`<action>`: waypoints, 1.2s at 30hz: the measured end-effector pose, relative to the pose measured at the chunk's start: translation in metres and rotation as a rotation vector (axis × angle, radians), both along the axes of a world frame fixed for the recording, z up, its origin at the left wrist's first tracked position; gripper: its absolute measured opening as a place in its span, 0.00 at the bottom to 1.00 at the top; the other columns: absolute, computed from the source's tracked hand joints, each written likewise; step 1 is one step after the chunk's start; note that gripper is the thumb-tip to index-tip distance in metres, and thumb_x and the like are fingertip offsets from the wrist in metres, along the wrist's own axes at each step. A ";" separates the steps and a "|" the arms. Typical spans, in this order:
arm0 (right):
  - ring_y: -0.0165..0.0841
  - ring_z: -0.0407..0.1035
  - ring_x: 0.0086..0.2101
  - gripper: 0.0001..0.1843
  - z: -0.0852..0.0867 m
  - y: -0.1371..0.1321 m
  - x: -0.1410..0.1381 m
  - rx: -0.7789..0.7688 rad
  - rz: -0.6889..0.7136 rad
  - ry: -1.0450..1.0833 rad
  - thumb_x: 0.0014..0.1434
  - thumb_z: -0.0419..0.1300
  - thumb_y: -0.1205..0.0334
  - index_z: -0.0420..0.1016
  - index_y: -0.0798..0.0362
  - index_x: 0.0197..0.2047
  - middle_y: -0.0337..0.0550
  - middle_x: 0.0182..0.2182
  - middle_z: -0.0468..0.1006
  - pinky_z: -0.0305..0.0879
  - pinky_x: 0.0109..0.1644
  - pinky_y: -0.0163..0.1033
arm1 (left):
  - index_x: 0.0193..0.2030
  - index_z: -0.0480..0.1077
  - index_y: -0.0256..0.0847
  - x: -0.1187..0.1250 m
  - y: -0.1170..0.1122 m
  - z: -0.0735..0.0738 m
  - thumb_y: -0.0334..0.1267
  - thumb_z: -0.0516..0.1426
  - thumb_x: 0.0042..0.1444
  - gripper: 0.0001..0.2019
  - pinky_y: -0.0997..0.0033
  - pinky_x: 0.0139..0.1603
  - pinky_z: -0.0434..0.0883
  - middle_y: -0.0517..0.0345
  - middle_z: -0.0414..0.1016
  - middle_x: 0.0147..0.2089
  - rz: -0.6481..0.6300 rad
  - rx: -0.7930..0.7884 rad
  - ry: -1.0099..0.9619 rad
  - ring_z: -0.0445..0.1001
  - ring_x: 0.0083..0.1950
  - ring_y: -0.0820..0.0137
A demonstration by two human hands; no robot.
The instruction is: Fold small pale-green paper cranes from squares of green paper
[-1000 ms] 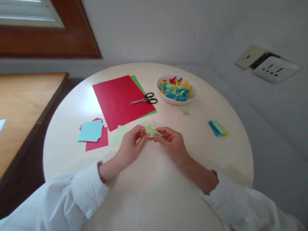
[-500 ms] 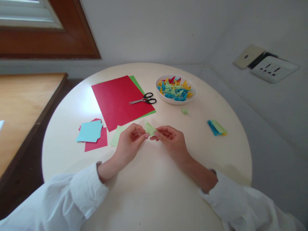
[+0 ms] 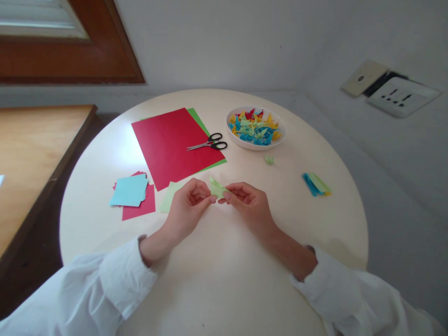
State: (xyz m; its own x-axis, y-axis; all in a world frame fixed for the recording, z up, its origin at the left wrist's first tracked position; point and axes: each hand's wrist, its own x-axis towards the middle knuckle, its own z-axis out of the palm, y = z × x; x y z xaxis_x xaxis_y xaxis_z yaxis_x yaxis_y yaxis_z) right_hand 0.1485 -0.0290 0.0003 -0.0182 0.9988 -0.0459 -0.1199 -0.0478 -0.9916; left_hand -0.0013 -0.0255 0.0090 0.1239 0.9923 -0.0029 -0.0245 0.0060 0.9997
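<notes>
A small piece of folded light green paper is held up between both hands above the table. Thumb and forefinger of my left hand pinch its left lower side. On the other side, my right hand grips its right end with the thumb in front and fingers curled behind. The fingertips cover part of the lower edge. Just behind my left hand, a flat pale green sheet lies partly hidden. A small folded green paper piece rests beyond my right hand.
On the round white table lie large red sheets with scissors on top. A white bowl holds several colourful folded paper figures. Small blue squares are stacked at left, and folded strips lie at right.
The view has shifted very slightly. The top of the folded green paper looks a little narrower and tilted differently; both hands keep their grip on it.
</notes>
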 end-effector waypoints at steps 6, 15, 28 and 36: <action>0.31 0.72 0.28 0.12 0.001 0.001 0.001 0.040 0.000 -0.105 0.43 0.66 0.55 0.73 0.53 0.28 0.39 0.25 0.77 0.70 0.35 0.36 | 0.24 0.62 0.39 0.001 -0.002 -0.001 0.36 0.63 0.44 0.11 0.77 0.24 0.62 0.65 0.65 0.22 0.001 0.040 0.061 0.64 0.24 0.77; 0.28 0.68 0.27 0.07 0.003 0.000 0.001 0.041 -0.017 -0.126 0.45 0.63 0.59 0.72 0.54 0.25 0.37 0.23 0.74 0.66 0.31 0.33 | 0.30 0.69 0.37 0.001 -0.001 0.002 0.41 0.62 0.46 0.10 0.73 0.31 0.67 0.58 0.73 0.26 -0.089 -0.088 0.063 0.71 0.29 0.72; 0.29 0.67 0.26 0.07 0.001 -0.002 0.002 0.076 0.071 -0.168 0.48 0.62 0.59 0.73 0.55 0.26 0.38 0.23 0.74 0.63 0.32 0.35 | 0.23 0.65 0.37 0.002 -0.005 0.004 0.40 0.54 0.51 0.10 0.76 0.26 0.62 0.60 0.67 0.22 -0.138 0.011 0.299 0.64 0.25 0.75; 0.28 0.65 0.25 0.08 0.002 -0.002 0.002 0.053 0.044 -0.119 0.47 0.62 0.59 0.72 0.55 0.24 0.38 0.22 0.73 0.62 0.31 0.34 | 0.23 0.68 0.37 0.002 -0.005 0.007 0.41 0.57 0.49 0.10 0.76 0.26 0.64 0.59 0.70 0.21 -0.075 -0.053 0.261 0.68 0.24 0.73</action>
